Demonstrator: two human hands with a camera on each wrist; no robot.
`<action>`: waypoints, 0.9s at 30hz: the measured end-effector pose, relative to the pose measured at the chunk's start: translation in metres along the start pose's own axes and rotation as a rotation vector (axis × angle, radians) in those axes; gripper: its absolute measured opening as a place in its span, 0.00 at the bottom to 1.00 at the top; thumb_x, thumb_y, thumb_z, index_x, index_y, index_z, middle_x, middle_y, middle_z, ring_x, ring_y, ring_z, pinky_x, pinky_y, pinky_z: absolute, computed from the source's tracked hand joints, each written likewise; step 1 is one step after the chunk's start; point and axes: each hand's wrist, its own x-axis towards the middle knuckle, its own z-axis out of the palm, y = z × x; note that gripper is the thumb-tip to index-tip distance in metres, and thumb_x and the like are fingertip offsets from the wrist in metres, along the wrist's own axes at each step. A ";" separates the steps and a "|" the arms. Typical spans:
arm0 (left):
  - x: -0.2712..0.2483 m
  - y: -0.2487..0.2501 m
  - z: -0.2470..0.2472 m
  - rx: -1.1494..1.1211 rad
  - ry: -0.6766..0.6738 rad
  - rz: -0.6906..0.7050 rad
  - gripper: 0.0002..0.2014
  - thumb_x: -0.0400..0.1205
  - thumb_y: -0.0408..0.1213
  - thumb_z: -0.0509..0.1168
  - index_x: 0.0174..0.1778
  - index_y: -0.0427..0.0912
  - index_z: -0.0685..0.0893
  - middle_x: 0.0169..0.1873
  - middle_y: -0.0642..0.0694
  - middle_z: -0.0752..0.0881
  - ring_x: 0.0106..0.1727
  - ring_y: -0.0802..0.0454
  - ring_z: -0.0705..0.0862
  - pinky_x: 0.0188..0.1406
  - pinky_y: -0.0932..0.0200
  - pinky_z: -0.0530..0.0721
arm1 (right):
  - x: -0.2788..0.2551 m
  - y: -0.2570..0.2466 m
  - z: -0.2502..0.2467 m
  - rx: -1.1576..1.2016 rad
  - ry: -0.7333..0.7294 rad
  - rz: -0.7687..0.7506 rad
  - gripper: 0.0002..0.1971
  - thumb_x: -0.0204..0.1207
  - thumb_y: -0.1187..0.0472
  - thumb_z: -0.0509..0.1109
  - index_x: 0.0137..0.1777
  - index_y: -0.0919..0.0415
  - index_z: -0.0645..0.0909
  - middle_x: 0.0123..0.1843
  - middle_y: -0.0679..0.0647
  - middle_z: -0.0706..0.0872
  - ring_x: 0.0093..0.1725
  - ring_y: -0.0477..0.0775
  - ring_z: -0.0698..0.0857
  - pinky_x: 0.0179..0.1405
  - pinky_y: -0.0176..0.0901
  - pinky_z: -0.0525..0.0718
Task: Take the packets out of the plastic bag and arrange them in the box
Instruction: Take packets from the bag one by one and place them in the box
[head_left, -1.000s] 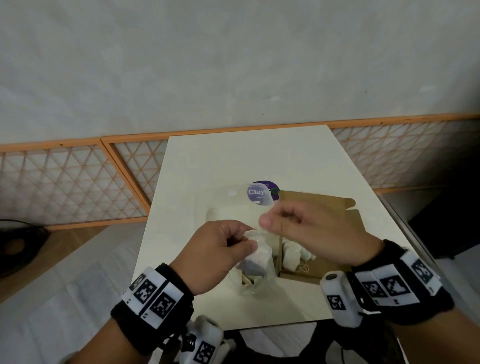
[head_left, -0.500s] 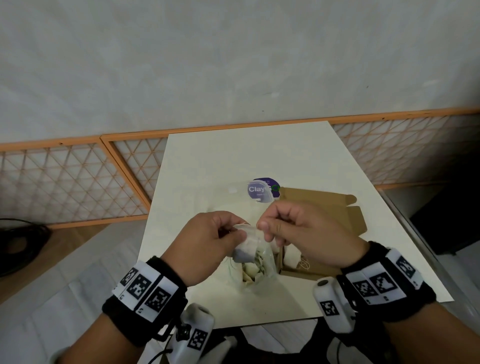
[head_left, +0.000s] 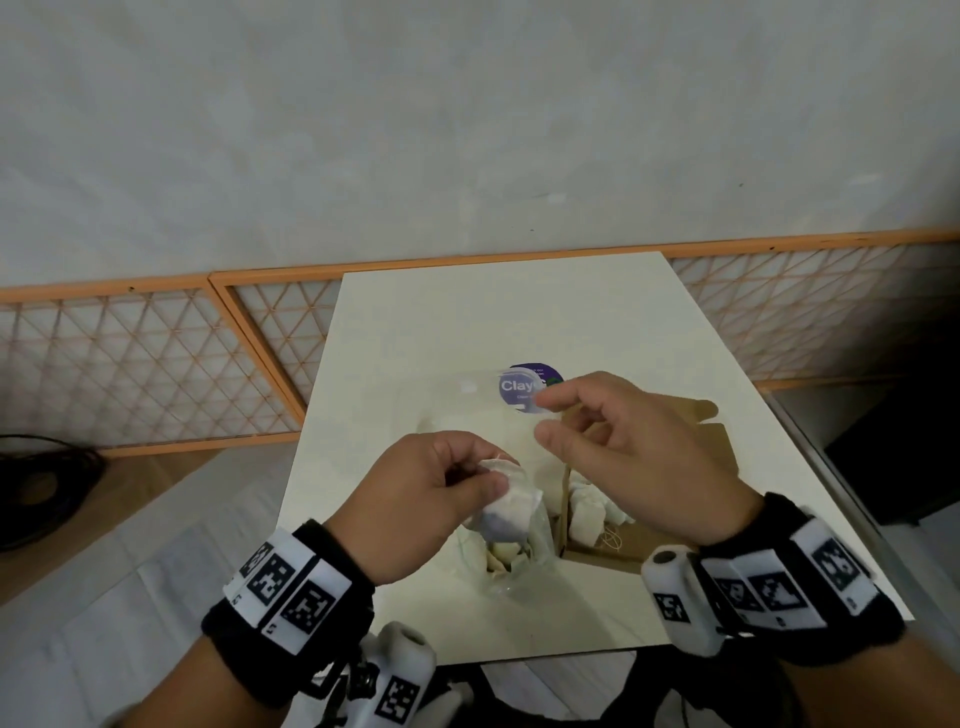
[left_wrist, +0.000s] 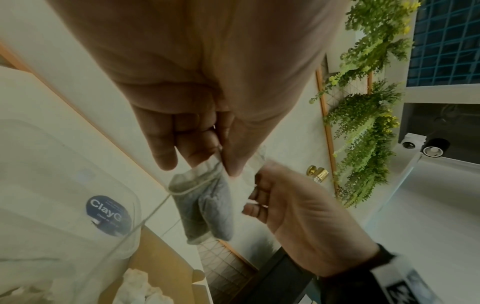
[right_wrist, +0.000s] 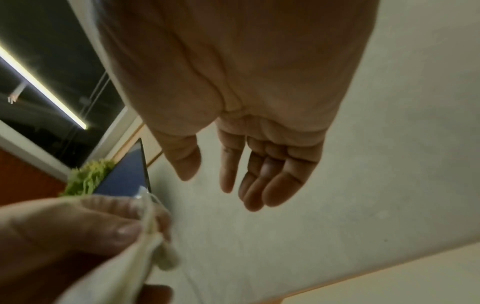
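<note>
My left hand pinches the top of a white packet between thumb and fingers, above the clear plastic bag. The left wrist view shows the packet hanging from that hand, with a thin string trailing down from it. More white packets lie in the bag. To the right, my right hand hovers with relaxed, parted fingers, and the right wrist view shows it holding nothing. Under it is the open brown cardboard box, with white packets inside.
The bag's upper part carries a round purple "Clay" sticker. Everything rests on a small white table against an orange lattice fence. Black cables lie on the floor at the left.
My right hand has let go of the packet's top and moved up and to the right. The left hand still holds the packet over the bag.
</note>
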 end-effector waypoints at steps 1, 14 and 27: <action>0.000 0.001 0.000 -0.002 -0.001 0.002 0.04 0.83 0.36 0.73 0.49 0.47 0.93 0.41 0.43 0.93 0.43 0.45 0.91 0.47 0.49 0.87 | -0.004 -0.005 0.002 0.041 -0.019 -0.040 0.14 0.79 0.40 0.74 0.63 0.37 0.85 0.57 0.36 0.86 0.55 0.43 0.86 0.54 0.48 0.88; 0.000 0.004 0.002 -0.109 0.154 0.070 0.16 0.82 0.29 0.75 0.62 0.51 0.87 0.42 0.43 0.92 0.39 0.39 0.86 0.41 0.57 0.86 | 0.002 -0.008 0.014 0.240 0.009 0.010 0.05 0.85 0.63 0.73 0.47 0.56 0.89 0.39 0.44 0.93 0.37 0.37 0.90 0.40 0.29 0.82; 0.005 0.005 0.006 -0.224 0.310 0.164 0.11 0.81 0.27 0.76 0.52 0.48 0.91 0.42 0.50 0.93 0.35 0.54 0.84 0.38 0.64 0.84 | -0.001 -0.016 0.025 0.367 -0.086 0.139 0.10 0.89 0.58 0.67 0.49 0.56 0.90 0.32 0.50 0.90 0.35 0.52 0.92 0.37 0.42 0.84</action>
